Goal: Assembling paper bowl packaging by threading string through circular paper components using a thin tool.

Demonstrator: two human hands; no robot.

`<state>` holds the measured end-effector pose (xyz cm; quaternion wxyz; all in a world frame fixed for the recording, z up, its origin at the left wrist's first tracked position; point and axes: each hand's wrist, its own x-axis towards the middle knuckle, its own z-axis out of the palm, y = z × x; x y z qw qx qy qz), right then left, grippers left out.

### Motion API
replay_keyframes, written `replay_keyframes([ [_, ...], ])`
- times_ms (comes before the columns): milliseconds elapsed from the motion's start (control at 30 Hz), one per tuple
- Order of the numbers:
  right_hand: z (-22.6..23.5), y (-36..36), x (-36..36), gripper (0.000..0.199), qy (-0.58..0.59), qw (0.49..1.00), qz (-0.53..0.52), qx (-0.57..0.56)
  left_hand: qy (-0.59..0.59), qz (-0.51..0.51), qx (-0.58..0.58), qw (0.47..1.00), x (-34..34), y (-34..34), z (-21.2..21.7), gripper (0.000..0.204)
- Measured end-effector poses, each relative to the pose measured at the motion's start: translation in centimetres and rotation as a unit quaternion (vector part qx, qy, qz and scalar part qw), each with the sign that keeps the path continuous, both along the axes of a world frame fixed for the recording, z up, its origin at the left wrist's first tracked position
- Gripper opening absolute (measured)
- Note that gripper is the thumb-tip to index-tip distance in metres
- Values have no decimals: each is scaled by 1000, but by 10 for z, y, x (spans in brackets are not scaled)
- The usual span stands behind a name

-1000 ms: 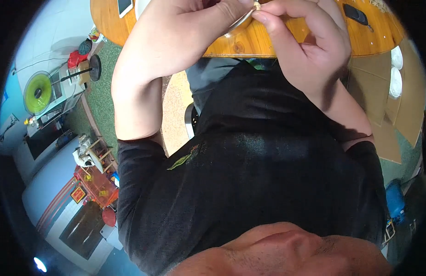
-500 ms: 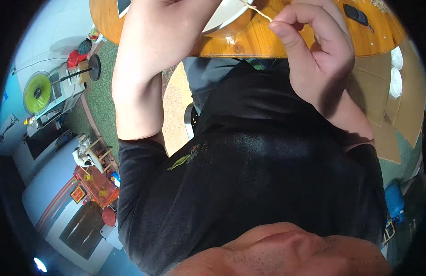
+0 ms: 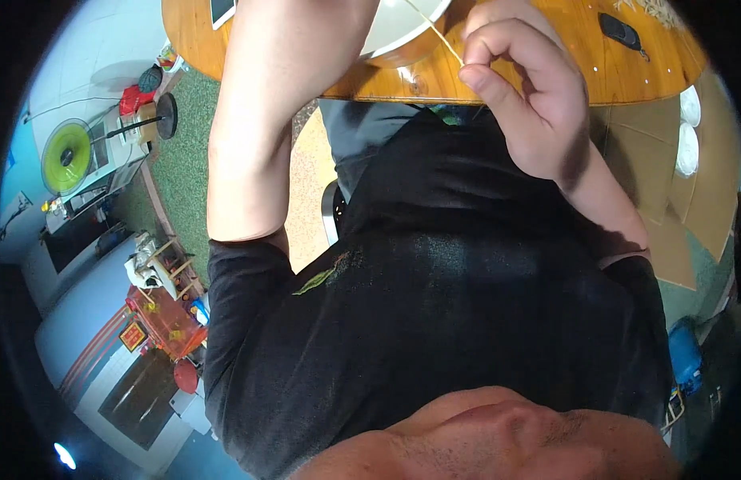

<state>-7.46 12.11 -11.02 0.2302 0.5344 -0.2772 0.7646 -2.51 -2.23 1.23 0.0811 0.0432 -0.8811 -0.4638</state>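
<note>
My right hand [image 3: 534,88] is closed in a pinch, thumb against forefinger, on the end of a thin pale strand [image 3: 436,32]. From there the strand runs straight up and left over a white bowl [image 3: 406,30] and leaves the picture at the upper edge. The bowl stands on the wooden table and is partly cut off. My left hand [image 3: 306,32] reaches past the upper edge beside the bowl; its fingers are out of sight, so what it holds is hidden.
The round wooden table [image 3: 466,90] curves in front of me. A black key fob [image 3: 618,30] lies on its right side, near a heap of pale fibres [image 3: 658,10]. A white-edged device [image 3: 222,11] sits at the left. Cardboard [image 3: 646,172] covers floor at the right.
My right hand has moved left and slightly toward me, still pinching the strand. The strand now looks longer and straighter. My left hand has shifted a little up and right.
</note>
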Motion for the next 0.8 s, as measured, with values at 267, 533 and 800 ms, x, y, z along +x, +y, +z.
replay_keyframes([
  [267, 12, 39, 1, 10, -69, 937, 37, 342, -25, 1, -91, 996, 4, 11, 10, 19],
  [533, 24, 38, -3, 9, 7, 931, 6, 365, -33, -30, -47, 998, 4, 1, 8, 18],
  [800, 19, 40, 3, 17, -37, 919, -129, 372, -45, -29, 8, 999, 6, -4, 10, 16],
])
